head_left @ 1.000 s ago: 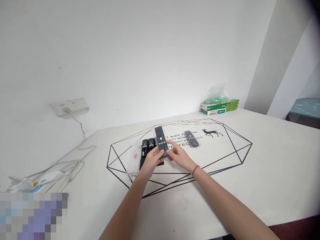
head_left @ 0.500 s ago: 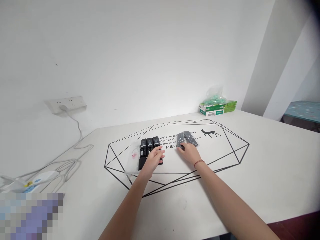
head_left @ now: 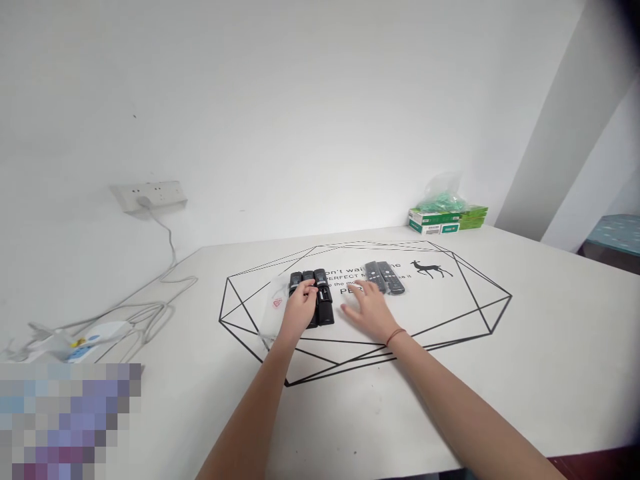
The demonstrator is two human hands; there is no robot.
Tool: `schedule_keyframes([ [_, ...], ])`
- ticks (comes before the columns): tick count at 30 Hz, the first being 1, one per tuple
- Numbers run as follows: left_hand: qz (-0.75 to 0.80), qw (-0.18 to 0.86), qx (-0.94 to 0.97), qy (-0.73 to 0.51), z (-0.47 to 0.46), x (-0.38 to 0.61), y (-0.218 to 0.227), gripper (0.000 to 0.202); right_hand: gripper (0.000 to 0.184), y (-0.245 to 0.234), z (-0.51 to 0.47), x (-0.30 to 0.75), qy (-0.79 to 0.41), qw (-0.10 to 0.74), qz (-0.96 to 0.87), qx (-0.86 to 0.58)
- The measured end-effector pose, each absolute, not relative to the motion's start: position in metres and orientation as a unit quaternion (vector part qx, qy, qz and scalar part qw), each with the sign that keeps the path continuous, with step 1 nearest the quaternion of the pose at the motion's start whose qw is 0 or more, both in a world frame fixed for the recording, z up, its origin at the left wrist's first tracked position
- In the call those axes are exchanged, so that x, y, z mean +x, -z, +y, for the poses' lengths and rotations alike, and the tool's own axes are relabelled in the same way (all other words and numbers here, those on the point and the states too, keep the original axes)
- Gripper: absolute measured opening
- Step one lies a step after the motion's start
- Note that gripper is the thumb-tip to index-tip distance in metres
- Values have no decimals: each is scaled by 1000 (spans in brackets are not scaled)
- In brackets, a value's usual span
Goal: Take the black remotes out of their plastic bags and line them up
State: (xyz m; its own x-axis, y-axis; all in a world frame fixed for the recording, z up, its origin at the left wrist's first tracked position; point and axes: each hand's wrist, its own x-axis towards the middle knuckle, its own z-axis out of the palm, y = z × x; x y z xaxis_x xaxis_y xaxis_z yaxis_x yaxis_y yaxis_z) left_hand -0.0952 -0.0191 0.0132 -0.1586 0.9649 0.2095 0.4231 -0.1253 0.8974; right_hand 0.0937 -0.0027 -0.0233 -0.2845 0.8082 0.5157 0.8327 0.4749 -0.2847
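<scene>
Three black remote controls [head_left: 325, 312] lie side by side, backs up, on a clear plastic bag [head_left: 273, 303]; the rightmost one's battery bay is uncovered. My left hand [head_left: 299, 308] is over the left and middle ones, hiding much of them. Its fingers are curled in towards the thumb, and whatever they pinch is hidden. To the right, two dark remote controls [head_left: 391, 279] lie buttons up, with clear plastic around them. My right hand [head_left: 371, 310] is just in front of these, fingers spread and holding nothing.
Green and white boxes [head_left: 434, 220] with a plastic bag [head_left: 444, 195] on top stand by the wall. Cables [head_left: 143, 327] and a power strip [head_left: 97, 340] lie on the left. A wall socket [head_left: 160, 195] is above. The white table [head_left: 550, 347] bears printed lines and a deer.
My right hand has drawn back from the wrapped remote controls and spread its fingers. My left hand has shifted over the left and middle black remotes, its fingers curling. The view has swung slightly left.
</scene>
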Motion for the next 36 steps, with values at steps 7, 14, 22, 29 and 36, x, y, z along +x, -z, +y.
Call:
schedule_keyframes([
  [7, 625, 151, 628, -439, -16, -107, -10, 29, 62, 29, -12, 53, -88, 247, -869, -421],
  [14, 623, 146, 641, -424, -15, -105, -6, 28, 52, 11, -28, 79, -151, 223, -898, -349],
  [22, 624, 136, 655, -405, -16, -105, -6, 30, 31, -6, -34, 85, -247, 234, -873, -350],
  [29, 614, 144, 664, -401, -16, -104, -4, 31, 39, -5, -42, 82, -221, 221, -891, -330],
  [36, 631, 82, 710, -303, -18, -102, -2, 35, 30, 11, -26, 74, -118, 323, -868, -359],
])
